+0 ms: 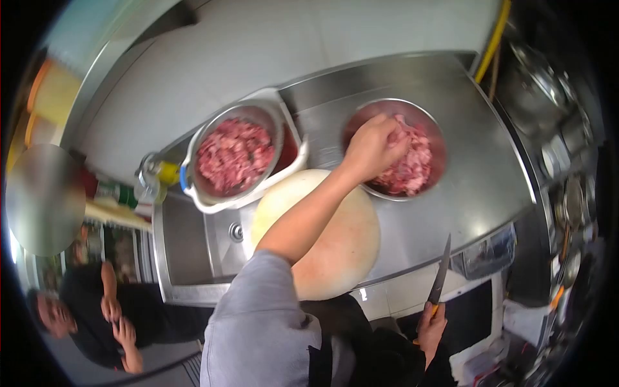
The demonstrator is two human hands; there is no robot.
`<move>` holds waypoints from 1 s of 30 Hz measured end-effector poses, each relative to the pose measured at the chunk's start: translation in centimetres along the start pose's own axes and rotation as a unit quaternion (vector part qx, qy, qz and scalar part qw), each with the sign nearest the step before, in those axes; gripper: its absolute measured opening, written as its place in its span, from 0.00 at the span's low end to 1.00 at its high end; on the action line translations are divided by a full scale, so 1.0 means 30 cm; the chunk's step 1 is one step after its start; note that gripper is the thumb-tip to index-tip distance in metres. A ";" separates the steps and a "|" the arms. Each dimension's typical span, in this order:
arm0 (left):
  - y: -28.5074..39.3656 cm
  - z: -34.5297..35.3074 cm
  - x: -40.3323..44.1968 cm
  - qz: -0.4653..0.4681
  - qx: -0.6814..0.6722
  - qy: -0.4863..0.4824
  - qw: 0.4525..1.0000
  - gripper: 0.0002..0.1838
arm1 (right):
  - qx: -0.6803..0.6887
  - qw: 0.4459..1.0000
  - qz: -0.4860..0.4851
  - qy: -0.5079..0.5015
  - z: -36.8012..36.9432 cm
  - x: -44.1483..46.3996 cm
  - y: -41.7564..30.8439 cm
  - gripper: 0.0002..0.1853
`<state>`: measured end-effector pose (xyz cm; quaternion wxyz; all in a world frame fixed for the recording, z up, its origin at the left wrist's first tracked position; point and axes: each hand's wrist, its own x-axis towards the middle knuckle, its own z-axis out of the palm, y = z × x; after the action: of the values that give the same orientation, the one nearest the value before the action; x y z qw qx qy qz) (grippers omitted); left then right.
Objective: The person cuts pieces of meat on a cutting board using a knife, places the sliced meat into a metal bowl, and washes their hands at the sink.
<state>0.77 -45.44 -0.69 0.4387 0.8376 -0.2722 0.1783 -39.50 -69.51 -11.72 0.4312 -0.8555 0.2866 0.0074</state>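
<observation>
My left hand (379,147), on a bare forearm with a grey sleeve, reaches over a steel bowl (353,124) of chopped raw meat (414,166). Its fingers are curled together over the meat; what they hold, if anything, is hidden. Low on the right, my right hand (431,330) grips a knife (441,274) by its yellow-orange handle, blade pointing up, out past the counter's front edge. Under my left forearm lies a thick round cutting board (351,235), its surface bare where visible.
Left of the board, a second steel bowl (274,122) of cut meat rests on a white tub (205,205) over the sink (187,242). A bottle with yellow liquid (169,173) stands beside it. Another person (97,316) is at lower left. Utensils hang along the right.
</observation>
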 end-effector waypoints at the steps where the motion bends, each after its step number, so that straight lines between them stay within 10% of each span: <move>1: 0.033 -0.145 -0.089 0.001 0.011 0.022 1.000 0.11 | -0.007 1.000 -0.018 -0.012 0.003 0.029 -0.029 0.17; 8: -0.046 -0.841 -0.869 -0.298 0.189 0.159 0.922 0.11 | -0.089 0.981 -0.127 -0.117 0.114 0.187 -0.292 0.19; 12: -0.185 -0.901 -1.298 -0.417 0.295 0.118 0.851 0.11 | -0.159 0.940 -0.269 -0.136 0.249 0.176 -0.433 0.19; 18: -0.438 -0.842 -1.735 -0.516 0.355 0.013 0.780 0.06 | -0.199 0.933 -0.231 -0.190 0.366 0.049 -0.568 0.18; 21: -0.376 -0.935 -1.511 -0.533 0.275 -0.008 0.800 0.07 | -0.182 0.934 -0.247 -0.183 0.366 0.002 -0.559 0.18; 25: -0.253 -1.070 -1.036 -0.336 0.176 0.072 0.922 0.07 | -0.209 0.951 -0.171 -0.151 0.319 -0.092 -0.553 0.16; 30: -0.700 -1.138 -0.554 -0.131 0.266 0.111 0.948 0.10 | -0.195 0.970 -0.120 -0.085 0.284 -0.217 -0.491 0.16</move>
<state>-1.50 -2.26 -4.21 0.2468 0.9272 -0.0519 0.2769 -35.63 -53.21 -4.57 0.2761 -0.9475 0.1376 0.0844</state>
